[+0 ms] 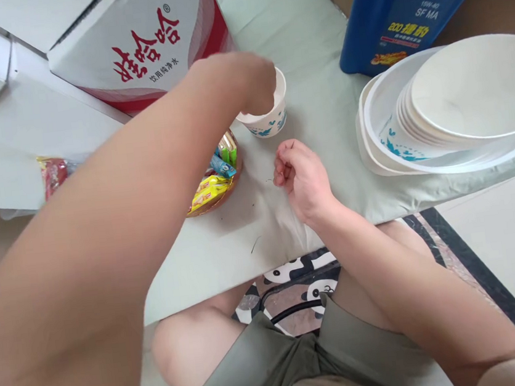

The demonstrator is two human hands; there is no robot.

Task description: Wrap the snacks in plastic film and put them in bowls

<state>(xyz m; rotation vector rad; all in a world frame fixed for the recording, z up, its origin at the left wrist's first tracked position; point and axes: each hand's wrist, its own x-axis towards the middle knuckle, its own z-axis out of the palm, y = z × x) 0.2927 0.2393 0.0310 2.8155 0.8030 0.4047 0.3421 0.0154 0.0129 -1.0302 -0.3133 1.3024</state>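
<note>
Over the mouth of a white paper cup with blue leaf prints (268,125), my left hand (252,82) is bent down with its fingers curled. Its fingertips are mostly hidden, and I cannot make out what they hold. My right hand (302,178) hovers in front of the cup, or rests on the cloth there. Its fingers are curled in and nothing shows in them. A round brown dish (233,186) with several small wrapped snacks, yellow, blue and green, sits left of the cup, partly covered by my left forearm.
A white and red drinking-water carton (133,40) stands behind my left arm. At the right, a stack of large paper cups (473,88) lies in white plastic basins (374,136), with a blue oil jug (399,9) behind. A red packet (54,176) lies left. Pale green cloth (347,164) covers the table.
</note>
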